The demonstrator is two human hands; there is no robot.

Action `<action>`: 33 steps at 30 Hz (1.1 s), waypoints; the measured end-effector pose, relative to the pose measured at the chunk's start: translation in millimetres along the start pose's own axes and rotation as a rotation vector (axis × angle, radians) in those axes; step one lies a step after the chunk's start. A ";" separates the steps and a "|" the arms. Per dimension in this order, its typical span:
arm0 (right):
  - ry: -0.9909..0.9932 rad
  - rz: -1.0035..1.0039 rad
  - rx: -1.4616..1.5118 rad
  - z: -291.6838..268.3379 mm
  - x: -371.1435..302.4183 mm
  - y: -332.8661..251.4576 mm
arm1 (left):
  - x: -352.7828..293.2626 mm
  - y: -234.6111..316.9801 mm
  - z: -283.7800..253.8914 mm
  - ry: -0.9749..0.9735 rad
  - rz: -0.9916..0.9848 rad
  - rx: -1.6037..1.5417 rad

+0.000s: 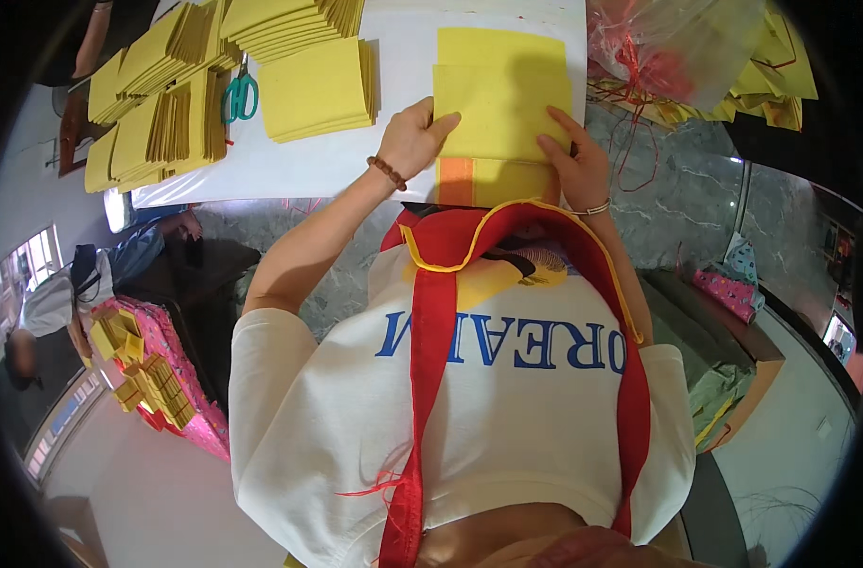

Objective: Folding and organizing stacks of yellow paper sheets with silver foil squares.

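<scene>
Yellow paper sheets lie in front of me at the table's near edge, the upper one a little below another sheet's far edge. My left hand grips their left edge, thumb on top and the other fingers curled at the side. At the right edge my right hand holds the same paper between thumb and fingers. Nearer to my body, a yellow piece with an orange band shows below the sheet. Whether these layers are joined I cannot tell.
Stacks of folded yellow paper fill the white table's left side, with teal-handled scissors among them. To the right are a clear plastic bag with red string and more yellow pieces. Another person is at far left.
</scene>
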State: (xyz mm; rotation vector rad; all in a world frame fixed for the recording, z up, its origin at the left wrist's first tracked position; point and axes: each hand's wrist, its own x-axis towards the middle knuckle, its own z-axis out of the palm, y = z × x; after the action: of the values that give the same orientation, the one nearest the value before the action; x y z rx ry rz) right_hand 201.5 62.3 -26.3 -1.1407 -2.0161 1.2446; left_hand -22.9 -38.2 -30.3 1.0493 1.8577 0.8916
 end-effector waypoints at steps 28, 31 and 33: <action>0.037 0.033 -0.053 10.3 11.7 10.7 | -7.5 57.1 29.4 0.172 0.868 0.736; 0.046 0.030 -0.068 10.4 12.4 7.1 | 5.4 34.9 43.1 0.106 0.771 0.799; 0.049 0.032 -0.089 9.4 12.0 6.6 | 8.4 27.5 47.2 0.130 0.759 0.844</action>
State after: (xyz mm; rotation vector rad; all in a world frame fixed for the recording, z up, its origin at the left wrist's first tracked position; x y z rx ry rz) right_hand 190.7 69.6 -36.6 -1.2371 -2.0427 1.1408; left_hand 25.0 -10.8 -29.4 2.3634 1.9945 0.5446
